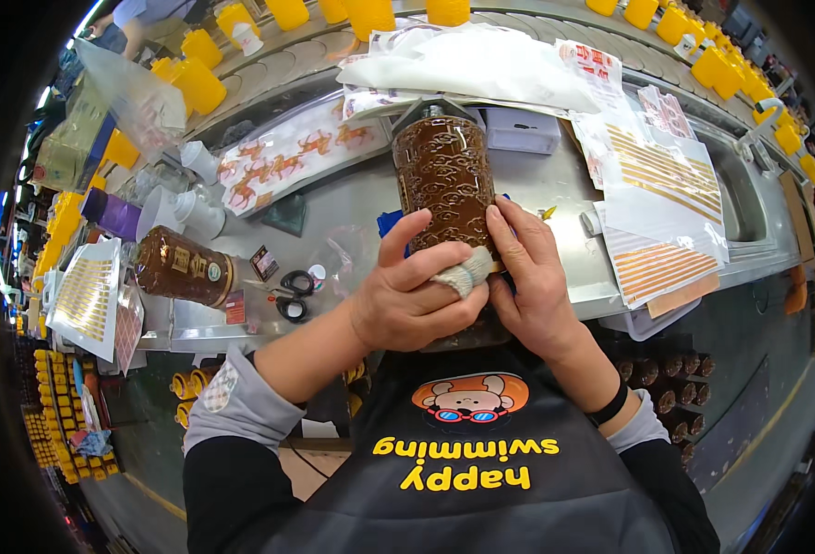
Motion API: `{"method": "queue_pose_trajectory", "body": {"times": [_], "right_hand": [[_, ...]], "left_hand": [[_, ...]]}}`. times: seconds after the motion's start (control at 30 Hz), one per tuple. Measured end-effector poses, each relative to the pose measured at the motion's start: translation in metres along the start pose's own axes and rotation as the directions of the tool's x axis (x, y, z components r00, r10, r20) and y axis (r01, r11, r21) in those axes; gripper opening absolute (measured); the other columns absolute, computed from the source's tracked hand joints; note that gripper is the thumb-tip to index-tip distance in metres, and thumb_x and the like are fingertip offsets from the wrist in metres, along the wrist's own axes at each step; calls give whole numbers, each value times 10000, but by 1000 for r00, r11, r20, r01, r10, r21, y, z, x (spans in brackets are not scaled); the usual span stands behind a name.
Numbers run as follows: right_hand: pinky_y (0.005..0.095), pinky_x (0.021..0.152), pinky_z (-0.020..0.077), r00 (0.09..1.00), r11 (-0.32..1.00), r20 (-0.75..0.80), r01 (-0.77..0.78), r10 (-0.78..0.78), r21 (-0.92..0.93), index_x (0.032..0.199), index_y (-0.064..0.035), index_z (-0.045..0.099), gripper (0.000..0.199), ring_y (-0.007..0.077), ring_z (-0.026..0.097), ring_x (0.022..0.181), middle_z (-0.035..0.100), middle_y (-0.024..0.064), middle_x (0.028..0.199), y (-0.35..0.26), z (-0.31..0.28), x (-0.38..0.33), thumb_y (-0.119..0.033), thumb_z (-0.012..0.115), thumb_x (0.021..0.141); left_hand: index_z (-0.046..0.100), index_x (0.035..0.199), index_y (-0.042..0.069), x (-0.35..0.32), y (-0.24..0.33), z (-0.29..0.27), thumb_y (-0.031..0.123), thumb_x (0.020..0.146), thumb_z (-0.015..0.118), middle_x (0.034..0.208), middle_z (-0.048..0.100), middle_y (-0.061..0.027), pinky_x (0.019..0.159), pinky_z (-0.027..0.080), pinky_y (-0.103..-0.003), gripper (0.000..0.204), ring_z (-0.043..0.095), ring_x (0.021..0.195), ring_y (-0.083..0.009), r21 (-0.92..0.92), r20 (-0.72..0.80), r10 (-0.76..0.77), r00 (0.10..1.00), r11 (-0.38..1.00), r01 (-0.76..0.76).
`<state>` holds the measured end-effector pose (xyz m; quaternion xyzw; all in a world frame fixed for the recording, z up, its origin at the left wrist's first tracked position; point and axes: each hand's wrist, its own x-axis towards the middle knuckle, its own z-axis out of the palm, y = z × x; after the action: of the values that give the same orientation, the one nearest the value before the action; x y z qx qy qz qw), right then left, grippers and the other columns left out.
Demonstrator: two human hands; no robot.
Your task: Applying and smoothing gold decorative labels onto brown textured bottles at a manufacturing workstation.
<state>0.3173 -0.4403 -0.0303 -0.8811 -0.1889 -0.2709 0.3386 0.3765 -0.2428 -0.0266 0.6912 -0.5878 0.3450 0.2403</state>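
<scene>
Hands clasped a tall brown patterned bottle (444, 180) above the steel bench (352, 198). Left hand (416, 295) wrapped its lower end, one bandaged finger (463, 273) pressed against the side; right hand (529, 277) gripped beside it. Bottle's upper part rose beyond both hands. Another brown bottle (184, 268) lay well left.

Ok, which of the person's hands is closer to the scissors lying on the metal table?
Left. The left hand grips the brown patterned bottle just right of the scissors, with a small gap. The right hand is on the bottle's far side, farther away.
</scene>
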Motion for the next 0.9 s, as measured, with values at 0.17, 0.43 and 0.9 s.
{"method": "queue_pose_trajectory", "body": {"times": [0.17,0.43,0.9], "right_hand": [[447,1087,359,999,997,15,-41,40,70,1401,22,472,694,403,457,1289,459,241,1408,1,0,-1,50,673,738],[461,1019,434,1000,999,-27,-11,12,46,1353,33,506,664,422,508,1197,492,247,1342,5,5,-3,31,691,716],[266,744,494,885,773,116,-453,452,443,1117,-17,567,226,116,587,832,629,71,955,-17,-27,11,-110,641,925]], "left_hand": [[683,883,224,-21,-2,-15,182,766,700,966,697,69,1159,260,-553,126,525,1225,-189,175,7,1,1000,985,-2],[687,894,219,-15,-1,-7,193,748,705,988,698,70,1149,260,-534,150,515,1220,-185,119,69,14,998,993,-23],[475,1395,38,3,15,3,161,792,741,1309,561,-202,1131,253,-569,671,487,1248,-417,113,30,-464,885,882,458]]}}
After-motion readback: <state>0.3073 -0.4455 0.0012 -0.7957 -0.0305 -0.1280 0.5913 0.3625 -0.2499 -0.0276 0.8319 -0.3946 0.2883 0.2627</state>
